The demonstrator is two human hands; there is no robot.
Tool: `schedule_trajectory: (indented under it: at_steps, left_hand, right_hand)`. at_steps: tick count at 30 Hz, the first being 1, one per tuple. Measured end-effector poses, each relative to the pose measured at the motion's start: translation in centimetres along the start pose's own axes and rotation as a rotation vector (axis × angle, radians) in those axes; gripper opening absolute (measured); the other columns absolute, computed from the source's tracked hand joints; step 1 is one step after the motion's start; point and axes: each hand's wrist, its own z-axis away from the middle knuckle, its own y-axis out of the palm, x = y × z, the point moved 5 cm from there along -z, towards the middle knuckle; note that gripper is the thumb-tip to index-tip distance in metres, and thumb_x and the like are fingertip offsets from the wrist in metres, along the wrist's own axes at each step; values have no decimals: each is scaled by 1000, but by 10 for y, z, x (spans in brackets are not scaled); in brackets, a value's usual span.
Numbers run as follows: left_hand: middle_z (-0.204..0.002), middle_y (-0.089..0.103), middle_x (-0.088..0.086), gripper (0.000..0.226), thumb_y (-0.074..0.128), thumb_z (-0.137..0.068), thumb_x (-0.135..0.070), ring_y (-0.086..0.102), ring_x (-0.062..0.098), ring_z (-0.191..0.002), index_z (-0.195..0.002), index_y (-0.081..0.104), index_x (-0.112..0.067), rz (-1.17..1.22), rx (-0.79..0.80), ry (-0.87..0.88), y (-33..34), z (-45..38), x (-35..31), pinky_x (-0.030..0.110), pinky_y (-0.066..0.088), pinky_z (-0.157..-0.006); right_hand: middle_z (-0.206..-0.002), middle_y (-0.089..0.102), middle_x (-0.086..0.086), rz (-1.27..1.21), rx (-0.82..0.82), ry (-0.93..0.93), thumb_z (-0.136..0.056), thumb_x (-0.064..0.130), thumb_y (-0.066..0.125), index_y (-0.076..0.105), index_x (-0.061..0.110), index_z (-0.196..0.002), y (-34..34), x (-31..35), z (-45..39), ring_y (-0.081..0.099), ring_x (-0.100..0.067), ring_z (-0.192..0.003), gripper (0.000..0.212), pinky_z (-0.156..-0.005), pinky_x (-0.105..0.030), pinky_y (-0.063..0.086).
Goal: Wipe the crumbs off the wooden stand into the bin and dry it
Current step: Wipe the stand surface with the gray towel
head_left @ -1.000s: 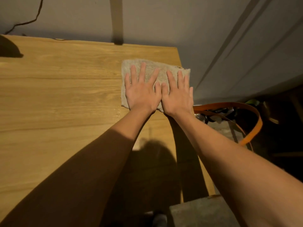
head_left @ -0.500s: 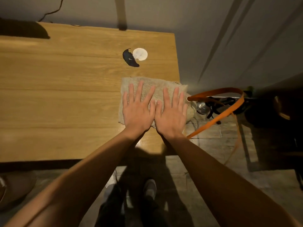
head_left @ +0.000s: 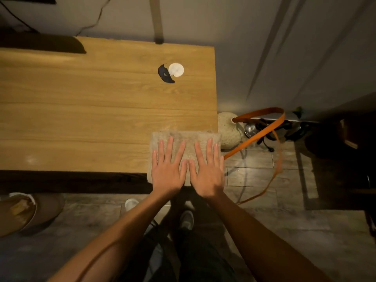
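Note:
The wooden stand (head_left: 91, 110) fills the left and middle of the view, its near edge running across the frame. A beige cloth (head_left: 189, 138) lies flat at the stand's near right corner, hanging slightly over the near edge. My left hand (head_left: 167, 169) and my right hand (head_left: 206, 169) press flat on the cloth side by side, fingers spread and pointing away from me. A small white disc (head_left: 176, 69) and a dark patch (head_left: 165, 75) sit on the stand farther back. No crumbs are distinguishable. A bin (head_left: 26, 212) stands on the floor at lower left.
To the right of the stand, an orange strap (head_left: 262, 131) loops over a pile of dark gear and a round pale stone-like object (head_left: 228, 132) on the tiled floor. My shoes (head_left: 186, 218) are below the stand's edge. A grey wall runs behind.
Both hands have dragged the cloth toward me from the stand's far right area to its near right corner, uncovering the white disc and dark patch.

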Motion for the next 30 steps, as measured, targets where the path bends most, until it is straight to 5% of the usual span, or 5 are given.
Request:
schedule_trajectory:
  at_steps: [10, 15, 19, 24, 30]
  left_hand:
    - [-168, -9, 0, 91, 53, -91, -37, -10, 22, -154, -159, -6, -26, -99, 190, 206, -20, 68, 32, 48, 17, -123]
    - [-167, -15, 4, 122, 76, -78, -30, -15, 27, -153, -157, -17, -25, -284, 238, 197, -10, 54, 35, 51, 5, -124]
    - [-167, -7, 12, 126, 81, -71, -22, -13, 34, -153, -155, -12, -20, -410, 233, 130, 5, 43, 31, 59, -4, -119]
    - [-166, 12, 16, 115, 80, -69, -11, 6, 38, -153, -153, 1, -17, -422, 198, 151, 10, 41, 28, 64, 10, -118]
    - [-168, -2, 13, 90, 52, -90, 1, -4, 33, -154, -159, -2, -15, -340, 152, 172, -7, 57, 20, 54, 11, -122]
  right_hand:
    - [-169, -17, -4, 48, 151, -211, -93, 61, 45, -9, 28, -161, 5, -7, 52, -16, -22, -156, 94, -125, -46, -4]
    - [-168, -20, -3, 207, 154, -215, -76, 24, 82, -19, 30, -158, 7, -18, 42, -18, -24, -155, 130, -125, -51, 3]
    - [-165, -28, -5, 271, 129, -187, -88, 5, 67, -28, 31, -153, 16, -17, 36, -26, -26, -152, 118, -124, -58, 9]
    - [-169, -8, -12, 220, 96, -225, -96, -3, 50, 0, 25, -162, 16, -11, 34, -10, -31, -156, 87, -121, -54, 26]
    - [-170, -11, -8, 191, 63, -216, -81, -23, 49, -2, 25, -162, 1, -5, 47, -12, -27, -156, 107, -90, -33, 59]
